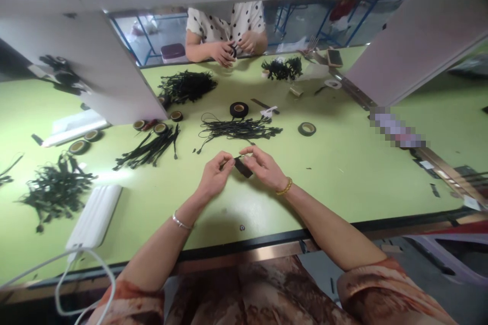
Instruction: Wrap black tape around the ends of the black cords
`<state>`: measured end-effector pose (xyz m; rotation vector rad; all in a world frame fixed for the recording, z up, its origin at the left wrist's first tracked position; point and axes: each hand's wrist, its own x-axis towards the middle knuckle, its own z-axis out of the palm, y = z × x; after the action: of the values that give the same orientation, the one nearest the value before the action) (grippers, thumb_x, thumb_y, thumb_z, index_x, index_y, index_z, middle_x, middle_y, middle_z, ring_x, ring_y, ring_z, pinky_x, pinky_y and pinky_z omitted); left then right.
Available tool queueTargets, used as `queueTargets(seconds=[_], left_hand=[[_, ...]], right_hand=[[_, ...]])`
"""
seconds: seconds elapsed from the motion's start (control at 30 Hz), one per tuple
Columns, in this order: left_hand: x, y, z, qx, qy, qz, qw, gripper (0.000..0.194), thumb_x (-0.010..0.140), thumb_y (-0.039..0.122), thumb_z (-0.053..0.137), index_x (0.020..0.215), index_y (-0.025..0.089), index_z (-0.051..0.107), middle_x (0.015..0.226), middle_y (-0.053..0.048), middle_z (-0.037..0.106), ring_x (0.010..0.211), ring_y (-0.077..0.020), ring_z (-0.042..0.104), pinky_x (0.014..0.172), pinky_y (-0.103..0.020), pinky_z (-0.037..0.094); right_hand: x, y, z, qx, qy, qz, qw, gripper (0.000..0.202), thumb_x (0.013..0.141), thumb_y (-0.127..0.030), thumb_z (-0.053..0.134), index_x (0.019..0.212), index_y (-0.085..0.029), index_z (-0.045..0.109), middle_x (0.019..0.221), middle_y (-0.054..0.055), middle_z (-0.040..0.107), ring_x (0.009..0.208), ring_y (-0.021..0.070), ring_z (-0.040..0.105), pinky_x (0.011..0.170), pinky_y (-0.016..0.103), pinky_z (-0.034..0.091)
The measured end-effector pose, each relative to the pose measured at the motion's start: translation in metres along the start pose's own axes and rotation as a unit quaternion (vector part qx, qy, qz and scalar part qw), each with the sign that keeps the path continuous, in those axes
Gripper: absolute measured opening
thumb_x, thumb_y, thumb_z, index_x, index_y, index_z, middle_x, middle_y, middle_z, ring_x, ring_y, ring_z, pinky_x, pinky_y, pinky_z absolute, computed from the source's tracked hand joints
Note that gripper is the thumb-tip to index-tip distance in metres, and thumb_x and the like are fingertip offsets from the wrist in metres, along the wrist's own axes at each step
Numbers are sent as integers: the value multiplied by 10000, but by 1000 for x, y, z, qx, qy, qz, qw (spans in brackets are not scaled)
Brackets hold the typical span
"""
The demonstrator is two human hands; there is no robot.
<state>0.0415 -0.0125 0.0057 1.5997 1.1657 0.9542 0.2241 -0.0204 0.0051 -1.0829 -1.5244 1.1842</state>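
Near the front middle of the green table (pixel 274 188), my left hand (pixel 216 175) and my right hand (pixel 265 166) are close together. Between them is a small black piece (pixel 243 167), hanging flat below the fingertips. The fingers of both hands are pinched on it. Just beyond the hands lies a bunch of thin black cables (pixel 240 128), spread sideways. Behind that bunch sits a roll of black tape (pixel 239 109). Another black tape roll (pixel 307 128) rests to the right.
Black cable piles (pixel 186 86) lie at the back and left (pixel 59 188). A white power strip (pixel 95 216) is at front left. Upright panels (pixel 91 56) flank the work area. Across the table a person in a dotted top (pixel 229 23) holds something black.
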Motion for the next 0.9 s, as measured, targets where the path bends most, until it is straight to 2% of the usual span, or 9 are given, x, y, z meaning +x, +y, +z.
queueTargets(seconds=[0.07,0.2,0.27,0.37,0.47,0.63,0.8,0.9], left_hand=[[-2,-1,1,89,3,43,995,226,903,385,500,816,189,569,683,27,528,632,-108,439,632,-234,372],[-4,-1,0,219,2,112,969,263,940,332,440,825,186,626,765,-26,621,705,-137,520,689,-259,392],[-5,-1,1,276,-10,138,951,295,953,334,427,821,186,646,781,-47,642,732,-149,541,693,-268,387],[-7,0,4,347,-50,158,923,324,969,343,409,855,193,672,805,-66,664,765,-162,560,679,-271,373],[-10,0,8,394,-75,158,902,341,979,351,392,882,196,680,804,-71,672,765,-164,568,650,-267,354],[-12,0,13,436,-114,151,880,325,987,337,370,969,190,659,820,-75,689,740,-167,586,603,-271,311],[-15,8,16,467,-139,123,865,329,986,324,354,977,169,644,808,-102,692,729,-196,611,564,-292,254],[-16,11,18,478,-133,95,863,336,985,310,343,1014,163,643,834,-114,703,746,-218,633,565,-303,251]], right_hand=[[2,2,2,20,15,32,999,473,895,-605,530,1085,-185,633,677,-12,602,624,141,556,637,297,447],[5,3,3,103,38,85,990,532,848,-649,562,1049,-173,685,724,11,635,648,138,573,645,300,458],[5,1,3,133,39,98,985,500,817,-619,620,1020,-168,696,727,11,645,642,133,573,647,300,458],[4,-2,4,162,39,127,978,440,715,-485,768,1008,-169,678,703,-6,655,634,132,580,642,295,456],[2,0,7,178,58,159,969,459,617,-363,835,983,-161,645,586,-56,603,560,114,545,600,275,423],[2,2,10,197,89,160,963,462,585,-314,842,954,-164,608,540,-91,562,516,98,523,580,263,418],[-1,-5,8,203,110,116,966,498,609,-327,850,977,-203,538,576,-69,621,577,140,613,626,295,482],[-5,-11,8,207,114,74,969,487,638,-347,846,964,-221,506,579,-76,612,582,142,619,640,303,495]])
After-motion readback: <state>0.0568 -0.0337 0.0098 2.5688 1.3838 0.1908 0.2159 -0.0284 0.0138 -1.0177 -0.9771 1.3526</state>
